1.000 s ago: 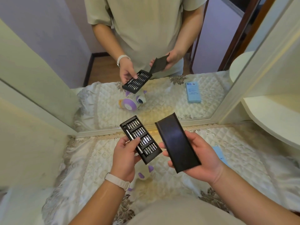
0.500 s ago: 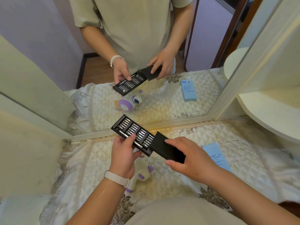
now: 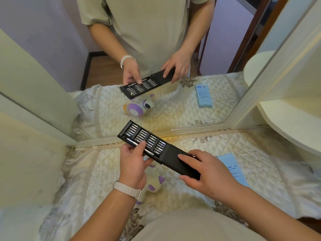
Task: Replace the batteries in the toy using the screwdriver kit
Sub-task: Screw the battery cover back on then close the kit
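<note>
A bit tray [image 3: 144, 140] is gripped by the left hand [image 3: 133, 164], thumb laid across the silver driver [image 3: 139, 145], fingers curled beneath. Its black sleeve [image 3: 178, 160], touching the tray's near end, is clasped by the right hand [image 3: 206, 173], fingers wrapped over the top. Both are held above a quilted cover [image 3: 260, 153], near its mirror-side edge. The white-and-purple toy [image 3: 152, 185] is seen lying under the hands. Print on a blue box [image 3: 232, 166] toward the right edge is too small to be read.
</note>
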A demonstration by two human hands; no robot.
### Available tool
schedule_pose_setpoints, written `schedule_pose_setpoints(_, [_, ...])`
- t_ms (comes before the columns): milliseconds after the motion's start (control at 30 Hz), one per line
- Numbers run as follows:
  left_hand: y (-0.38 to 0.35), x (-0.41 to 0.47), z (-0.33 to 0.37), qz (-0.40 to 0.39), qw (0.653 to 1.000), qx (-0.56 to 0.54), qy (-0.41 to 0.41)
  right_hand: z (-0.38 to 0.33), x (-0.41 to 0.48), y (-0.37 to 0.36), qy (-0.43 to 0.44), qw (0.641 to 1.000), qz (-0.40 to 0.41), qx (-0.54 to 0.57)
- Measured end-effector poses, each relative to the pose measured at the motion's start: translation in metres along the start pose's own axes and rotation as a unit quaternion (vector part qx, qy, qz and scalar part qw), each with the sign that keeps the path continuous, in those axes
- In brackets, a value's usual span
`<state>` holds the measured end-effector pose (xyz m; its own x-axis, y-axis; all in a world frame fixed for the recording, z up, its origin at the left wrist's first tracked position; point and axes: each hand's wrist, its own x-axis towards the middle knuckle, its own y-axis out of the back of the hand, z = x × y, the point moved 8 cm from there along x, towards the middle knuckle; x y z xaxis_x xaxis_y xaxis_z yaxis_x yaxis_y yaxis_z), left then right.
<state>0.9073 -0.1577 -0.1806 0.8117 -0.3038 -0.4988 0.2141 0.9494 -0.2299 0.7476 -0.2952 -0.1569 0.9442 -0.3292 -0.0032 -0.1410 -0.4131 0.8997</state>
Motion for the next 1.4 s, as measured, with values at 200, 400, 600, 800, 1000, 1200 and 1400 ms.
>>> schedule_pose_setpoints(200, [0.002,0.0,0.002,0.012,1.0,-0.012,0.009,-0.006,0.006,0.007,0.019,0.999,0.014,-0.029])
schedule_pose_setpoints(400, [0.0,-0.003,0.007,0.028,0.999,-0.017,0.002,-0.008,0.008,0.012,0.025,0.999,0.026,-0.039])
schedule_pose_setpoints(600, [-0.003,-0.005,0.009,0.039,0.999,-0.013,-0.01,-0.011,0.007,0.011,0.029,0.998,0.036,-0.041])
schedule_pose_setpoints(800, [-0.004,-0.008,0.009,0.016,0.999,-0.03,-0.015,-0.012,0.007,0.013,0.007,0.999,0.032,-0.016])
schedule_pose_setpoints(1000, [-0.005,-0.008,0.011,-0.004,0.999,-0.045,-0.021,-0.01,0.009,0.016,0.0,1.0,0.029,-0.001])
schedule_pose_setpoints(1200, [-0.011,-0.013,0.006,-0.06,0.997,-0.036,-0.014,-0.015,0.01,0.016,0.025,0.999,0.027,-0.019])
schedule_pose_setpoints(1400, [-0.022,-0.024,-0.011,-0.081,0.995,-0.051,0.021,-0.026,0.026,0.022,0.056,0.996,0.05,-0.049])
